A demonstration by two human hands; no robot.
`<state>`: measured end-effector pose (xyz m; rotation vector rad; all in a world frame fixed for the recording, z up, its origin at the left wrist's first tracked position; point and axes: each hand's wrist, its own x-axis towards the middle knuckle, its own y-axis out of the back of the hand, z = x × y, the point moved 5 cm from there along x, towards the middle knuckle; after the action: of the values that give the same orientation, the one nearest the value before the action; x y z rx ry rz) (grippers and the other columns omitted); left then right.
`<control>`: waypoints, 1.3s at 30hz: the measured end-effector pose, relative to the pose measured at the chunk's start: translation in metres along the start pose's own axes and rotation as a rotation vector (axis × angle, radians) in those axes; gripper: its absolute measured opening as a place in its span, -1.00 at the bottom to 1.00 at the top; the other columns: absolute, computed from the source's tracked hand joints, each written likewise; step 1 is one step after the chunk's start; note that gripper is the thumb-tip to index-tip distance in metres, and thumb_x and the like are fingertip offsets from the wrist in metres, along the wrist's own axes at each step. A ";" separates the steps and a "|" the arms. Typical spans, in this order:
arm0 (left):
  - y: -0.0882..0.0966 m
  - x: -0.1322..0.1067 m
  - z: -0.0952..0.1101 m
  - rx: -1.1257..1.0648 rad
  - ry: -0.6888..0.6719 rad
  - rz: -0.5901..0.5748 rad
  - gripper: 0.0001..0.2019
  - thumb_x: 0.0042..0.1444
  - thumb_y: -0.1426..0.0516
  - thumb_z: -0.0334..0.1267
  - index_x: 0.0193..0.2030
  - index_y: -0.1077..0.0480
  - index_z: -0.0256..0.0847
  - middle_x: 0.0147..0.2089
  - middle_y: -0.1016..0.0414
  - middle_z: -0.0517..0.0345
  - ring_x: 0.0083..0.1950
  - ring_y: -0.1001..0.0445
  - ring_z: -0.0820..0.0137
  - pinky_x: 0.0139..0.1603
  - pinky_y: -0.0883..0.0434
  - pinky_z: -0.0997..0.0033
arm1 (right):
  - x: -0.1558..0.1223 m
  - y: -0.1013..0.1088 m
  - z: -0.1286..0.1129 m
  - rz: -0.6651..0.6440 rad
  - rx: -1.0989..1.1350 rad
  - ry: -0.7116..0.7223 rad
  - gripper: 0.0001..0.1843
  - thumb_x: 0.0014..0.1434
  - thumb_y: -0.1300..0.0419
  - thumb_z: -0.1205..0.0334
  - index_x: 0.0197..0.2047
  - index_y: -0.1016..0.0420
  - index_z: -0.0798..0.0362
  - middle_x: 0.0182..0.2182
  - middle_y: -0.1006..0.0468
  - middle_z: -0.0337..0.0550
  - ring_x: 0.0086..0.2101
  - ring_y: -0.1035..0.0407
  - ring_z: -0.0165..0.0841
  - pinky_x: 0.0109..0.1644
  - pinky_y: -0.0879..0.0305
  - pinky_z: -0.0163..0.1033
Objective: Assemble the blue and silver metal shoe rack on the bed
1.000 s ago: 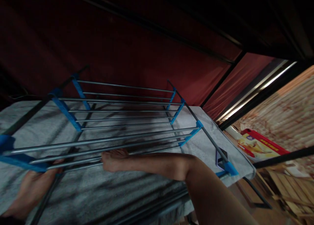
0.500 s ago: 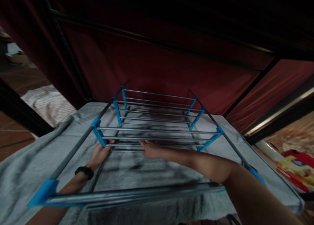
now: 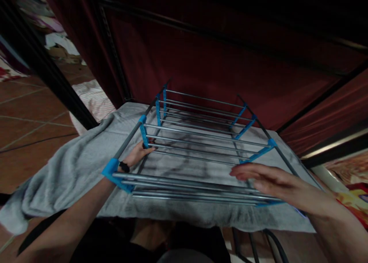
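A shoe rack (image 3: 207, 134) of grey metal tubes and blue plastic connectors lies on a grey blanket, its tiers running away from me. My left hand (image 3: 138, 154), with a black band at the wrist, closes around the lower end of a blue connector (image 3: 144, 132) on the left side. Part of its fingers is hidden behind that piece. My right hand (image 3: 267, 178) hovers over the near right part of the rack. Its fingers stretch out towards the left, and nothing is in them.
Dark red curtains (image 3: 201, 60) and black frame bars stand behind the rack. The grey blanket (image 3: 66, 171) hangs over the near and left edges. Tiled floor (image 3: 34, 113) with a cable lies at left; a red and yellow item (image 3: 355, 200) is at right.
My right hand has left the tubes near the middle of the rack and moved right and up. My left hand stays at the same blue connector. The view has shifted.
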<state>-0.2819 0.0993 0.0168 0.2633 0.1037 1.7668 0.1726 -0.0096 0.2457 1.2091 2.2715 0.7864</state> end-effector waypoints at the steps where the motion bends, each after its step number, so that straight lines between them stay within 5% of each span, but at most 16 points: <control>1: 0.003 -0.006 -0.003 -0.045 0.026 -0.031 -0.30 -0.21 -0.40 -0.04 0.06 -0.39 -0.35 -0.05 -0.56 0.03 -0.06 -0.48 0.27 -0.01 -0.45 0.32 | -0.018 -0.005 0.007 0.021 0.049 -0.024 -0.36 0.09 -0.12 -0.47 0.00 -0.61 -0.22 -0.15 -0.62 0.06 -0.14 -0.55 -0.19 -0.16 -0.46 -0.07; 3: 0.014 -0.021 -0.012 -0.095 0.088 -0.020 -0.29 -0.15 -0.39 -0.09 0.12 -0.33 -0.37 0.02 -0.53 0.01 0.01 -0.45 0.28 0.03 -0.42 0.35 | -0.044 -0.039 0.027 -0.093 0.258 -0.064 -0.33 0.08 -0.10 -0.49 -0.10 -0.66 -0.17 -0.23 -0.62 0.13 -0.17 -0.56 -0.12 -0.16 -0.47 -0.03; 6: 0.040 -0.053 -0.030 -0.084 0.171 0.109 -0.43 -0.07 -0.35 -0.14 0.04 -0.37 -0.42 -0.10 -0.54 0.03 -0.08 -0.45 0.31 -0.05 -0.42 0.38 | -0.051 -0.120 0.069 -0.172 0.497 -0.135 -0.41 0.17 -0.07 -0.41 -0.10 -0.65 -0.15 -0.28 -0.63 0.08 -0.23 -0.57 -0.14 -0.14 -0.49 -0.04; 9: 0.060 -0.096 -0.043 -0.073 0.239 0.186 -0.52 0.01 -0.28 -0.07 -0.05 -0.40 -0.42 -0.26 -0.53 0.09 -0.26 -0.44 0.34 -0.21 -0.43 0.35 | -0.033 -0.196 0.102 -0.004 0.463 -0.170 -0.60 0.28 -0.12 -0.16 -0.04 -0.59 -0.11 -0.19 -0.64 -0.03 -0.15 -0.55 -0.18 -0.04 -0.49 -0.07; 11: 0.066 -0.126 -0.045 -0.066 0.267 0.218 -0.55 0.01 -0.25 -0.02 -0.10 -0.42 -0.38 -0.30 -0.52 0.09 -0.30 -0.44 0.32 -0.24 -0.43 0.32 | -0.019 -0.226 0.111 0.198 0.330 -0.129 -0.66 0.35 -0.05 -0.03 -0.04 -0.55 -0.07 -0.13 -0.62 -0.06 -0.09 -0.52 -0.21 0.01 -0.48 -0.09; 14: 0.066 -0.166 -0.042 -0.033 0.260 0.276 -0.62 0.00 -0.24 0.02 -0.23 -0.44 -0.29 -0.31 -0.52 0.08 -0.26 -0.46 0.28 -0.15 -0.45 0.25 | -0.005 -0.250 0.100 0.306 0.055 0.061 -0.66 0.40 0.07 0.24 0.04 -0.49 -0.06 -0.04 -0.56 -0.08 0.00 -0.45 -0.26 0.13 -0.39 -0.09; 17: 0.056 -0.194 -0.036 0.059 0.200 0.334 -0.67 0.04 -0.19 0.02 -0.25 -0.44 -0.23 -0.25 -0.53 0.04 -0.18 -0.49 0.22 -0.01 -0.45 0.16 | 0.006 -0.262 0.082 0.300 -0.274 0.232 -0.57 0.34 0.09 0.42 0.16 -0.41 -0.03 0.03 -0.50 -0.05 0.04 -0.39 -0.24 0.18 -0.32 -0.02; 21: 0.039 -0.211 -0.029 0.198 0.121 0.361 -0.71 0.05 -0.12 -0.09 -0.14 -0.42 -0.20 -0.12 -0.51 0.00 -0.07 -0.49 0.19 0.09 -0.42 0.11 | 0.020 -0.270 0.069 0.293 -0.556 0.265 -0.54 0.31 0.04 0.47 0.21 -0.36 0.02 0.05 -0.49 -0.02 0.01 -0.36 -0.19 0.12 -0.28 0.02; 26: 0.024 -0.208 -0.023 0.260 0.097 0.296 -0.70 -0.01 -0.09 -0.21 -0.11 -0.40 -0.19 -0.13 -0.51 0.04 -0.08 -0.48 0.21 0.09 -0.43 0.14 | 0.031 -0.264 0.072 0.355 -0.704 0.188 -0.62 0.33 -0.02 0.39 0.18 -0.38 0.05 0.02 -0.49 0.04 -0.02 -0.35 -0.14 0.09 -0.23 0.04; 31: 0.020 -0.202 -0.025 0.236 0.104 0.280 -0.67 -0.06 -0.07 -0.26 -0.11 -0.41 -0.19 -0.15 -0.54 0.06 -0.08 -0.50 0.19 0.09 -0.43 0.14 | 0.037 -0.257 0.082 0.277 -0.781 0.185 -0.75 0.36 -0.03 0.36 0.02 -0.47 0.06 -0.17 -0.56 -0.04 -0.16 -0.41 -0.21 0.01 -0.25 -0.07; 39: 0.019 -0.202 -0.021 0.143 0.076 0.270 -0.60 0.06 -0.16 -0.15 0.06 -0.38 -0.19 0.10 -0.50 -0.03 0.16 -0.43 0.16 0.28 -0.31 0.08 | 0.040 -0.237 0.074 0.332 -0.819 0.189 -0.78 0.40 -0.06 0.24 0.02 -0.48 0.00 -0.22 -0.61 -0.10 -0.21 -0.48 -0.25 -0.07 -0.25 -0.13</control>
<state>-0.2666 -0.0996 -0.0235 0.3256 0.2596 2.0416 0.0565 -0.0631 0.0289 1.1184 1.5701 1.7873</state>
